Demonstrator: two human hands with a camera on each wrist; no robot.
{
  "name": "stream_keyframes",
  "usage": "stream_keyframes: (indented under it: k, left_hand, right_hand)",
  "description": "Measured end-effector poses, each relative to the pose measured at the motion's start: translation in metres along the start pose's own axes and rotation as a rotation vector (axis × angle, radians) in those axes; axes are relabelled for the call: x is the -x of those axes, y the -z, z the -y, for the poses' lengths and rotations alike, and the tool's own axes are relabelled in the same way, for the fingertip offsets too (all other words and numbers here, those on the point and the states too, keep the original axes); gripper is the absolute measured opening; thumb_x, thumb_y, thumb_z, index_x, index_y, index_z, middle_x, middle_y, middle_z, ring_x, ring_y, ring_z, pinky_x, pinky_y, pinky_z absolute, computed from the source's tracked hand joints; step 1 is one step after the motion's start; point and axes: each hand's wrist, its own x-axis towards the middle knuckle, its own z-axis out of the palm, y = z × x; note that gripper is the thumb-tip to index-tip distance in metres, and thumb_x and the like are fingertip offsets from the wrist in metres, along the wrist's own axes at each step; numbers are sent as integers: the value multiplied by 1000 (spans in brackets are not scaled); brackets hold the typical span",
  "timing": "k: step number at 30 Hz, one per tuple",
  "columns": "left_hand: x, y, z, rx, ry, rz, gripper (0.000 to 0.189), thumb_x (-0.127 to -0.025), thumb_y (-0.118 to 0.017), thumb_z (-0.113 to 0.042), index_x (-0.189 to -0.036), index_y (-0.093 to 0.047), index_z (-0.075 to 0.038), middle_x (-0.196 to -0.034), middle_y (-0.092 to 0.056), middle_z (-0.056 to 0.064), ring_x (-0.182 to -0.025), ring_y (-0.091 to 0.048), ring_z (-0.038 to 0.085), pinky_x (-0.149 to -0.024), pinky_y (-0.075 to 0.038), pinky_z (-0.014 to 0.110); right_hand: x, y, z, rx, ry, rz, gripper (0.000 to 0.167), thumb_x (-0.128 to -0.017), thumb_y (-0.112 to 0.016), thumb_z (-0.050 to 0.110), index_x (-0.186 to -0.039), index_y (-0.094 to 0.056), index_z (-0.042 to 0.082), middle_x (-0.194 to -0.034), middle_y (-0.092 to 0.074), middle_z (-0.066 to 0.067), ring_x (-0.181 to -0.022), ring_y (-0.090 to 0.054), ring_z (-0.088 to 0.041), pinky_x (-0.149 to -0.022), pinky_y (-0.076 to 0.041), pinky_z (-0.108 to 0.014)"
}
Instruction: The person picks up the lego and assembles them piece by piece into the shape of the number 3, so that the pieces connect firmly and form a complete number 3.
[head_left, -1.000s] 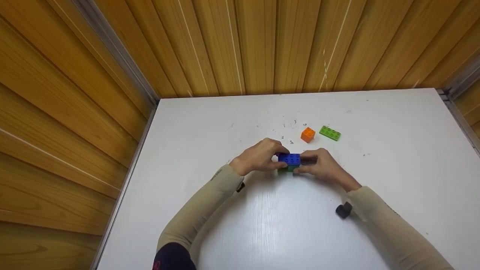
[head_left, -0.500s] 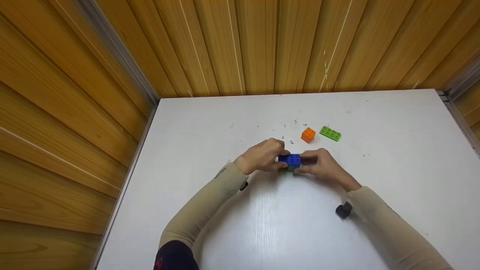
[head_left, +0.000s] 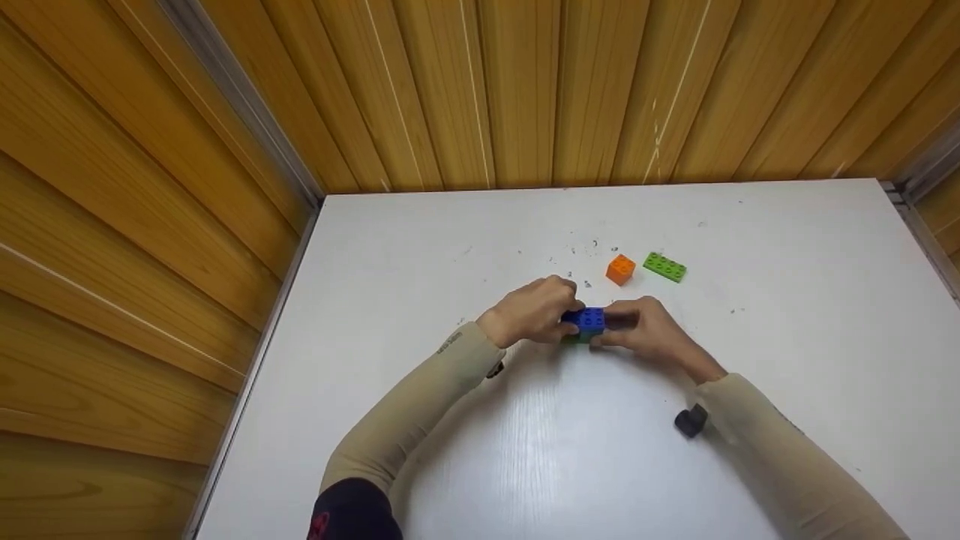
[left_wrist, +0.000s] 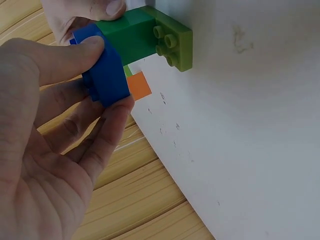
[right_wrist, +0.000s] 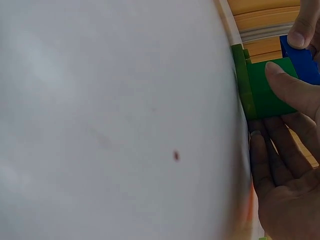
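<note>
My left hand (head_left: 531, 311) pinches a blue toy building brick (left_wrist: 107, 70) between thumb and fingers. The blue brick lies on top of a green brick (left_wrist: 127, 35), overhanging it toward the left. Below the green brick is a flat light-green plate (left_wrist: 175, 42), with several of its studs exposed, resting on the table. My right hand (head_left: 649, 330) grips the green brick, thumb on its near face in the right wrist view and fingers behind it. In the head view the fingers partly cover the stack.
Behind the hands on the white table (head_left: 420, 255) sit an orange brick (head_left: 620, 270) and a loose light-green plate (head_left: 664, 267). Small dark marks dot the tabletop. Wood-panelled walls (head_left: 517, 90) rise along the back and left edges.
The left wrist and forearm have shifted slightly right, the hand still on the blue brick. The right hand keeps its hold on the green brick; the loose pieces stay put.
</note>
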Motion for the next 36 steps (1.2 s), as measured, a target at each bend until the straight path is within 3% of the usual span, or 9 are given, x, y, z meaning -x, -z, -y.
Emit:
stream_keyframes:
  k: [6,13,17,23,29,36]
  left_hand:
    - [1,-2,0,-2,7,-9,21,-98,-79,-23,-111,-82,-7,-98,-73,9,-84,-65,16,-76,-58,27]
    - [7,-8,4,76,4,-49,24,-98,-79,-23,-116,-81,-7,-96,-71,8,-82,-60,14,-72,-53,24]
    - [13,-16,9,201,23,-101,29,-99,-79,-23,-122,-79,-5,-102,-73,9,-88,-65,16,-75,-54,21]
    - [21,-32,14,427,69,-205,36,-99,-79,-20,-130,-74,-2,-117,-75,10,-103,-69,13,-93,-61,26]
    - [24,-41,14,527,98,-265,43,-98,-80,-20,-136,-71,1,-123,-76,10,-111,-71,16,-101,-59,26]
    - [29,-55,11,699,193,-330,46,-96,-83,-17,-137,-70,0,-130,-76,9,-113,-71,15,-103,-57,23]
  right_hand:
    - [0,0,-1,-4,6,9,39,-79,-97,32,-115,-85,23,-110,-82,4,-107,-71,-19,-103,-50,-36]
    - [1,-1,-1,-3,4,1,39,-79,-97,31,-115,-85,21,-110,-82,3,-107,-70,-19,-104,-49,-40]
    - [1,-3,0,-11,-1,0,41,-79,-97,32,-116,-84,19,-112,-82,2,-109,-69,-20,-106,-48,-43]
    - [1,-3,2,-13,-11,2,43,-79,-96,35,-118,-84,19,-113,-82,1,-110,-66,-22,-108,-45,-47]
    - [1,-1,1,-7,-23,-2,46,-80,-96,36,-120,-83,19,-116,-81,0,-111,-65,-23,-109,-44,-48]
    - [3,0,-1,-20,-33,1,47,-80,-96,33,-122,-82,18,-118,-80,-3,-116,-67,-26,-113,-43,-53]
